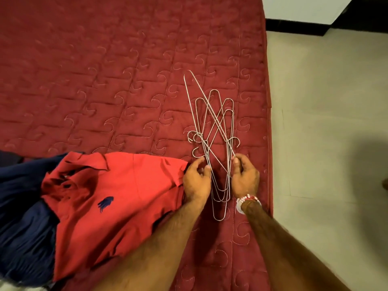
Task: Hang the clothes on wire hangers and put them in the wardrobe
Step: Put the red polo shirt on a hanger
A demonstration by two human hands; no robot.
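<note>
Tangled bundle of thin silver wire hangers (214, 127) lies on the quilted maroon bed (105, 70) near its right edge, hooks curled, narrow triangles fanned out. Left hand (196, 179) grip pinches one wire, and right hand (244, 177) grip, with beaded bracelet (246, 201) at the wrist, pinches another. Crumpled red polo shirt (117, 196) lies over navy cloth (23, 206) just left

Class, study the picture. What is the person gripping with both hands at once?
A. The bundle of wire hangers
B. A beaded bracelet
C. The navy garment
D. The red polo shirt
A: the left hand and the right hand each pinch wires of the tangled wire hangers lying on the red bedspread; the red polo shirt lies to their left.
</note>
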